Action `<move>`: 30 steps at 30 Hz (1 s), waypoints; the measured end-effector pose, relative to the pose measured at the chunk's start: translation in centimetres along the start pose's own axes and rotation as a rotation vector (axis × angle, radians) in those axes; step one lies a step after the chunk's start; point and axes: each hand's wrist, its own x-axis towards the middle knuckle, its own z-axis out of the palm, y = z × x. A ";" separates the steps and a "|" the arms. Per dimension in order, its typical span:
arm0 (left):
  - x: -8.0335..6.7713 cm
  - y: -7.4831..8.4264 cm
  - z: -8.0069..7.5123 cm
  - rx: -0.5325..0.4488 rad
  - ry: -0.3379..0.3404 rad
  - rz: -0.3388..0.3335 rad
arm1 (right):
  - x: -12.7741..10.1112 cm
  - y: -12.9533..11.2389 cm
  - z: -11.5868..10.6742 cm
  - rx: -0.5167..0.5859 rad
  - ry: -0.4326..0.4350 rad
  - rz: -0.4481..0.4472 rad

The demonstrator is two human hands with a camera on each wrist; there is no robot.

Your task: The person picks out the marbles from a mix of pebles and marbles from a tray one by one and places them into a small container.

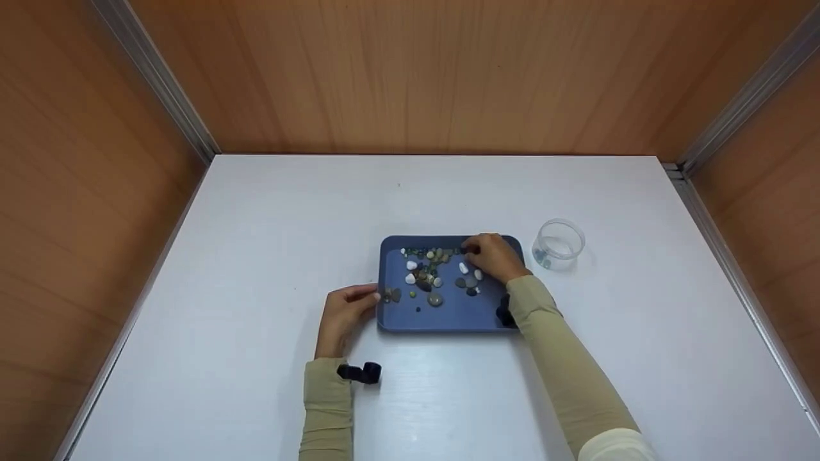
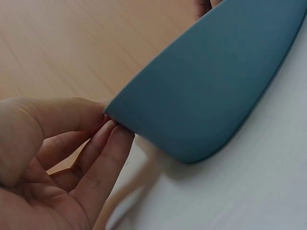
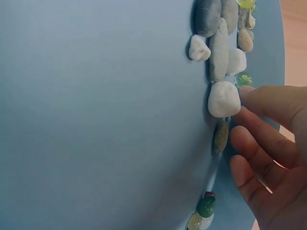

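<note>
A blue tray (image 1: 448, 317) is sitting in the middle of the white counter (image 1: 256, 256). Lots of small stones (image 1: 435, 275) and little glass beads (image 1: 419, 251) are lying inside the tray, mostly in its far half.

The left hand (image 1: 343, 317) is resting at the tray's left edge. Its fingers (image 2: 112, 143) are pinching the rim of the tray there, with the thumb on top and the fingertips under the edge.

The right hand (image 1: 493, 256) is reaching into the far right corner of the tray. Its fingers (image 3: 261, 148) are loosely bent and are touching a white stone (image 3: 223, 99) and a brownish stone (image 3: 220, 136) just beside it. They are not wrapping around either stone. More stones are lying in a row beyond the white one, and some green beads (image 3: 205, 208) are lying close to the hand.

A clear cup (image 1: 559, 244) is standing on the counter just right of the tray, near its far corner, with a few beads at its bottom.
</note>
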 end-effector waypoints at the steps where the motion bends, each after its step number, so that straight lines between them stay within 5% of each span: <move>1: 0.0 0.0 0.0 0.001 0.001 -0.001 | 0.0 0.0 0.0 -0.001 0.002 0.001; 30: -0.1 0.2 -0.1 0.012 -0.002 -0.001 | -0.2 0.3 0.5 0.012 0.028 0.017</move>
